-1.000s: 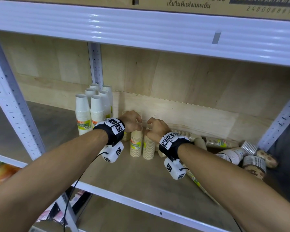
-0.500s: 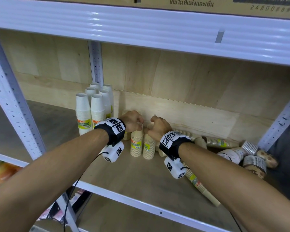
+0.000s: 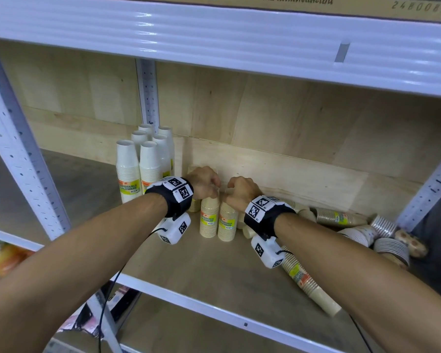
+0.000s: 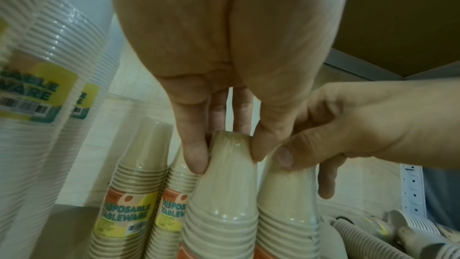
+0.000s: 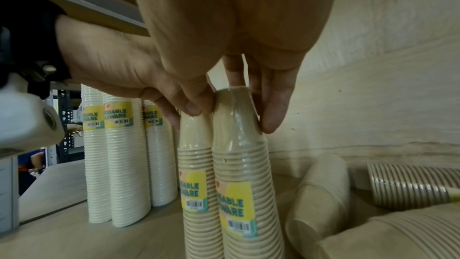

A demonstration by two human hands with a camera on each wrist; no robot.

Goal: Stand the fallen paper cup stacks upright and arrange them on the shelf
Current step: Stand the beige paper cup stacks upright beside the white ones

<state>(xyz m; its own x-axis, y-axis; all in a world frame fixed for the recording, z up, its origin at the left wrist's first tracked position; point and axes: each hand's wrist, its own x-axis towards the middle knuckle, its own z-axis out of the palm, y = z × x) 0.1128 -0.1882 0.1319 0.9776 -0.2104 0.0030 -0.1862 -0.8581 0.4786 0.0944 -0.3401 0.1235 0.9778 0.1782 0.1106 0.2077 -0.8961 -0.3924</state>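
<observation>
— What colours do we see on the upright stacks?
— We see white stacks (image 3: 127, 171) at left and beige stacks (image 3: 218, 222) in the middle, all with yellow-green labels (image 3: 208, 219).
— And on the right?
— We find brown-and-white striped cups (image 3: 383, 225) beside a floral-patterned stack (image 3: 410, 242), on a pale wood shelf (image 3: 214, 271).

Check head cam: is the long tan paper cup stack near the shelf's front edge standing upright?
No, the long tan paper cup stack lies on its side on the wooden shelf, beside the right forearm.
</observation>
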